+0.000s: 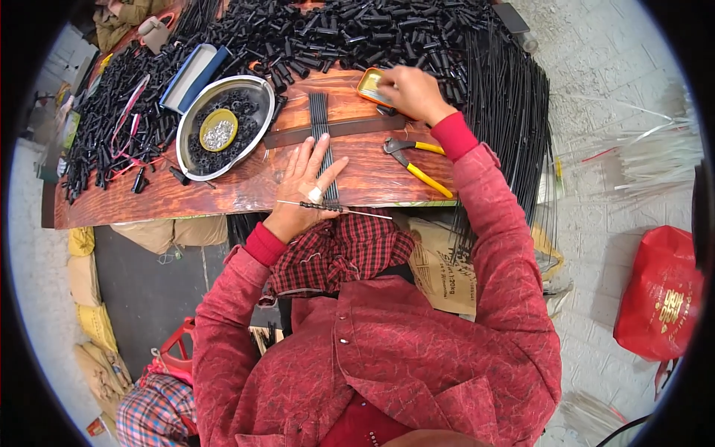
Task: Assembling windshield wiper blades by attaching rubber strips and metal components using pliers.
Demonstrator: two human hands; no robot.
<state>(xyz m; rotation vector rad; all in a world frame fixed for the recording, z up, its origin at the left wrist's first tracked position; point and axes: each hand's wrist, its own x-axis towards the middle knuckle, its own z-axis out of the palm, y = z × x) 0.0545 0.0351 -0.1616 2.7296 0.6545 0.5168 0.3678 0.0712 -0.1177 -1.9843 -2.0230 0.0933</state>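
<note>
My left hand (304, 179) lies flat with fingers spread over a row of thin black rods (319, 112) on the wooden table. A white patch (316, 195) shows on the back of this hand. A thin pale rod (369, 214) with small black pieces threaded on it crosses the hand near the wrist; what supports it is unclear. Farther right, my right hand (414, 92) is at a small orange-rimmed tin (370, 83), its fingers drawn together at the tin's inside. Whatever those fingertips hold is hidden. End-cutting pincers (421, 171) with yellow handles lie below that hand.
A dark bar (365, 127) runs across the table under the rods. Left of it stands a metal bowl (182, 149) of black rings, with a yellow dish (236, 125) of silvery bits inside. Black tubular parts (335, 33) heap the far side; long black rods (506, 112) hang off the right.
</note>
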